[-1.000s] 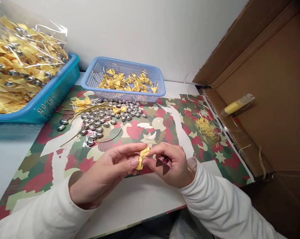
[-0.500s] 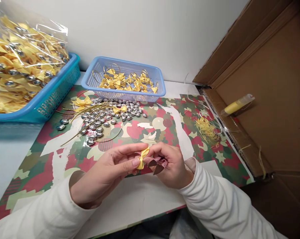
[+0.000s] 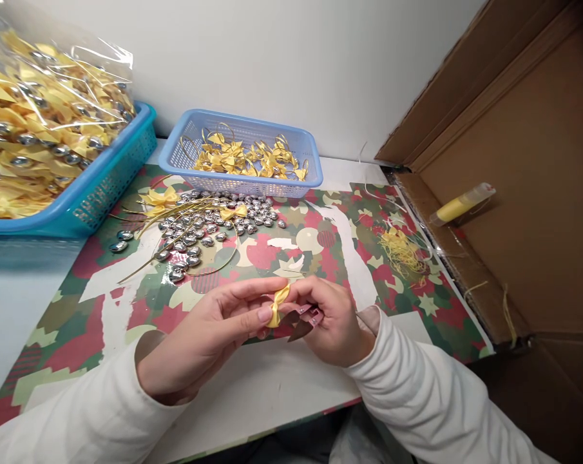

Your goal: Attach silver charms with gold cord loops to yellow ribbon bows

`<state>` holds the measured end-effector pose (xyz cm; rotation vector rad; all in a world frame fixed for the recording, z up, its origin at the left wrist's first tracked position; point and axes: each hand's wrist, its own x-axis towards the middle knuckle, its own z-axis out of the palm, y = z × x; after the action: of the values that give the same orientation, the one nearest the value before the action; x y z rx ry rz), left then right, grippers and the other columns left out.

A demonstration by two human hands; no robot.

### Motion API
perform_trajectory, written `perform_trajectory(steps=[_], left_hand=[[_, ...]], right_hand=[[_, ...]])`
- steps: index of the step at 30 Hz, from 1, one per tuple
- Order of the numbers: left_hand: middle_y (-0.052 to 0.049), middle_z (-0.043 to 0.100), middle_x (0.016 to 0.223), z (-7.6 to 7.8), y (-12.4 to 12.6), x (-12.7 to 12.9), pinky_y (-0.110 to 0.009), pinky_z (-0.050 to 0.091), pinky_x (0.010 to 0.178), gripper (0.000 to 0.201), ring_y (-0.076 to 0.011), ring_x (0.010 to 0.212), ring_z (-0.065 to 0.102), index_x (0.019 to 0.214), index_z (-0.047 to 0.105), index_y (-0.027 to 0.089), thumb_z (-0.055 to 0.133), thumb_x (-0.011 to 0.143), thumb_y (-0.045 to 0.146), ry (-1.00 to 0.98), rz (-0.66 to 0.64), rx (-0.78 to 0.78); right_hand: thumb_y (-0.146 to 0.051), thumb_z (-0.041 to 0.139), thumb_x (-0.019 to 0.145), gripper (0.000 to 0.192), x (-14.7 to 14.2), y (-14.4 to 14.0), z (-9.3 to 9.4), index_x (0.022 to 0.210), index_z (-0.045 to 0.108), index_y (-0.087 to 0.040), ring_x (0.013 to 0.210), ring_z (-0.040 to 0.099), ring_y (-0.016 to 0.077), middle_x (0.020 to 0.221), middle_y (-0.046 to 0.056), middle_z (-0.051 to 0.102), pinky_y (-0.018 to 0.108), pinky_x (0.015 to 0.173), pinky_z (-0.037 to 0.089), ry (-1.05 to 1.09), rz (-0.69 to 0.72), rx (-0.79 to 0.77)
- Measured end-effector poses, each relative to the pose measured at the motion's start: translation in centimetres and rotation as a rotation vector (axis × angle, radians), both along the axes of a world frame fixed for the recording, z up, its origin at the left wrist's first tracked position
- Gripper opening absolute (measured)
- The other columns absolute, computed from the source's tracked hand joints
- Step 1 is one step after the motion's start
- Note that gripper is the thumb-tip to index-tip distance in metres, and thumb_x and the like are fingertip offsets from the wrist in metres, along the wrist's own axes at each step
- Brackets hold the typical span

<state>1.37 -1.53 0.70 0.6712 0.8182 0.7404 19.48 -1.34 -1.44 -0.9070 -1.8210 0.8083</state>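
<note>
A small yellow ribbon bow [image 3: 278,305] is pinched between the thumb and fingers of my left hand [image 3: 218,328]. Tucked in the curled fingers of my right hand [image 3: 334,320] are small pinkish thread snips [image 3: 301,323], their blades pointing left and down beside the bow. The right fingertips come up to the bow's right edge; whether they grip it or a thread on it I cannot tell. Beyond the hands lies a heap of shiny silver bells [image 3: 193,241], with another yellow bow [image 3: 234,212] resting on it and several gold cords [image 3: 175,212] across it.
A blue basket [image 3: 240,180] at the back holds yellow bows with gold loops. At left, a larger blue basket [image 3: 112,187] bears a clear bag [image 3: 54,116] of bows and bells. Yellow thread scraps [image 3: 402,252] lie at right, near a cardboard wall [image 3: 527,161] with a yellow tube [image 3: 462,203].
The snips in my right hand have turned, so their blades sit nearer the bow and look closer together. The left hand and the bow have hardly moved.
</note>
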Motion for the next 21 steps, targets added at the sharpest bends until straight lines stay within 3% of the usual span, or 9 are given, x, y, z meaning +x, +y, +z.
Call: perform_trajectory(steps=[7, 14, 21], left_hand=[[-0.004, 0.078, 0.094, -0.26, -0.11, -0.09, -0.023, 0.057, 0.078, 0.029, -0.0217, 0.097, 0.071, 0.100, 0.079, 0.030, 0.084, 0.071, 0.032, 0.008, 0.020, -0.003], [-0.002, 0.074, 0.087, -0.61, 0.15, -0.32, -0.023, 0.054, 0.070, 0.041, -0.0140, 0.076, 0.064, 0.103, 0.078, 0.029, 0.088, 0.064, 0.037, 0.121, 0.143, -0.039], [-0.004, 0.074, 0.089, -0.17, 0.18, 0.00, -0.025, 0.054, 0.073, 0.040, -0.0151, 0.076, 0.063, 0.102, 0.079, 0.028, 0.088, 0.063, 0.035, 0.069, 0.104, -0.066]], right_hand=[[-0.023, 0.051, 0.087, 0.004, 0.11, 0.06, -0.01, 0.084, 0.049, -0.022, 0.060, 0.056, 0.0124, 0.071, 0.001, 0.064, 0.024, 0.056, 0.046, 0.063, 0.071, -0.046], [-0.024, 0.053, 0.090, 0.010, 0.21, -0.01, 0.32, 0.082, 0.050, -0.020, 0.057, 0.050, 0.0094, 0.067, -0.002, 0.055, 0.021, 0.051, 0.040, 0.121, 0.042, -0.206], [-0.014, 0.060, 0.083, 0.007, 0.01, 0.16, 0.11, 0.081, 0.056, -0.019, 0.053, 0.046, 0.0073, 0.065, -0.003, 0.056, 0.019, 0.049, 0.038, 0.152, -0.006, -0.144]])
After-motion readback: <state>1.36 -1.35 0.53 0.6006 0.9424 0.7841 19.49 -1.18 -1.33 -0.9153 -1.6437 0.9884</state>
